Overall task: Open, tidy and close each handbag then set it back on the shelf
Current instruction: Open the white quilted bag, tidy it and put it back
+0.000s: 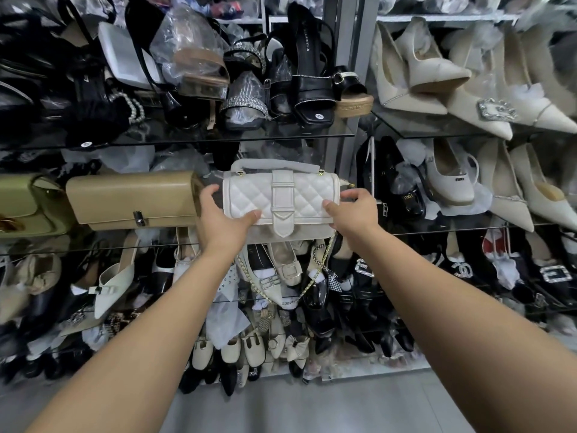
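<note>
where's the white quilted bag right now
In the head view the white quilted handbag is mid-frame at the middle glass shelf, gripped at its ends by the left hand and right hand, just right of the tan handbag.

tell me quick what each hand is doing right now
Left hand: grips the left end of the white quilted handbag.
Right hand: grips the right end of the same handbag.

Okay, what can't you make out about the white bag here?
Head view:
- Inside of the white bag: its shut flap covers it.
- Whether it rests on the shelf: left hand, right hand and its base hide that.
- Top end of the chain: behind the bag.
- The green bag: cut off by the left edge.
</note>
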